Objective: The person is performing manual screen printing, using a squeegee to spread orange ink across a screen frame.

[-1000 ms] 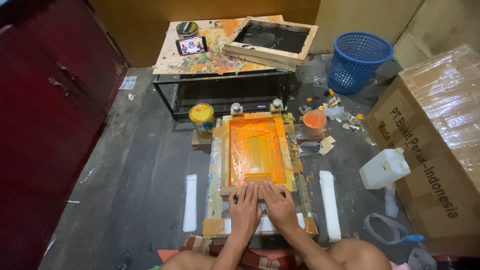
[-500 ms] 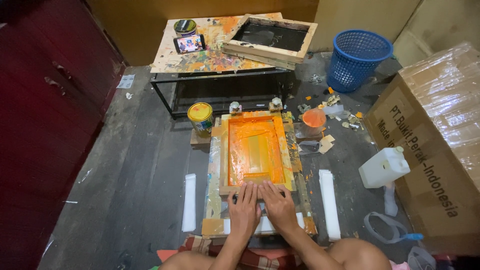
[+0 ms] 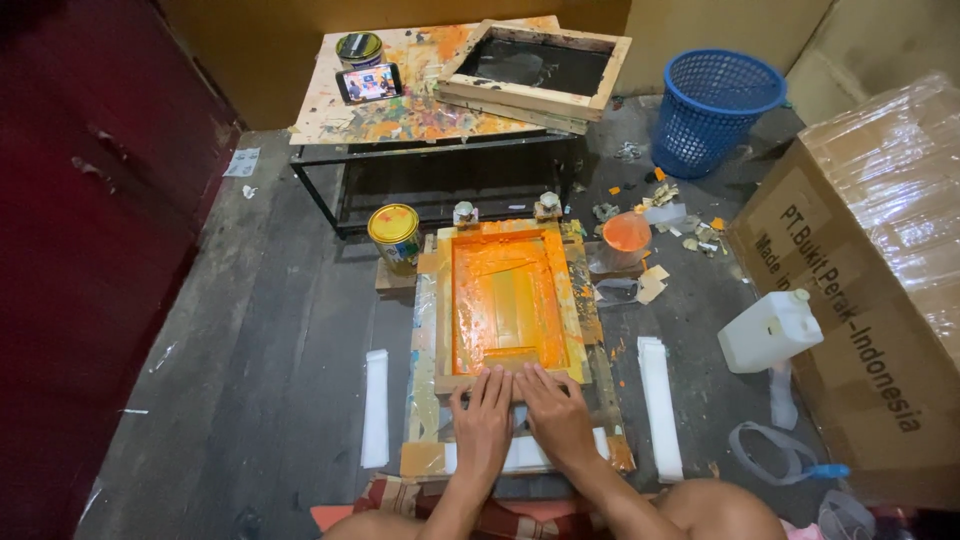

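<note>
A wooden screen-printing frame (image 3: 505, 235) coated in orange ink lies flat on the floor in front of me, on a paint-stained base board (image 3: 423, 350). My left hand (image 3: 482, 425) and my right hand (image 3: 553, 415) rest side by side, palms down, on the frame's near edge and the white sheet (image 3: 525, 455) under it. The fingers lie flat and together; whether they grip anything is hidden. Two small clamps (image 3: 464, 212) hold the frame's far edge.
A yellow-lidded paint can (image 3: 395, 235) stands left of the frame, an orange ink tub (image 3: 626, 238) to the right. White strip stacks (image 3: 375, 405) (image 3: 660, 405) flank the board. Behind it are a low paint-splattered table (image 3: 400, 115) with a phone and another frame, a blue basket (image 3: 715, 105), a white jug (image 3: 770, 330) and a large cardboard box (image 3: 860, 300).
</note>
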